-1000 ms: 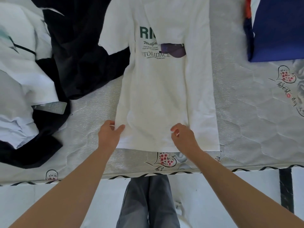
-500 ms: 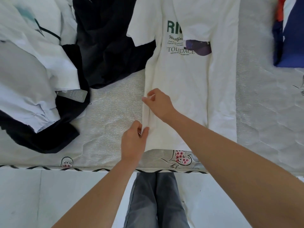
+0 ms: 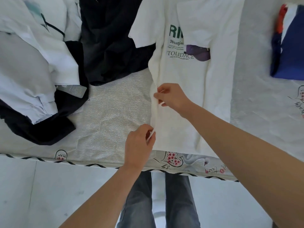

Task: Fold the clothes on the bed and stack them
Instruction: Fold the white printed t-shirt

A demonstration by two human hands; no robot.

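Observation:
A white T-shirt [image 3: 184, 76] with green lettering lies flat on the mattress [image 3: 108, 112], its right side folded in over the print. My left hand [image 3: 141, 143] pinches the shirt's left edge near the hem. Higher up the same edge, my right hand [image 3: 171, 97] pinches the fabric, its arm crossing over the shirt. The left sleeve sticks out onto a black garment [image 3: 111, 38].
A heap of white, grey and black clothes [image 3: 32, 63] fills the left of the bed. A folded blue garment [image 3: 289, 46] lies at the right. The bed's front edge [image 3: 98, 163] runs just below my hands, with my legs and pale floor beneath.
Both hands left the hem. My right hand crossed to the shirt's left edge and my left hand took that edge near the hem. In the last half second they barely moved.

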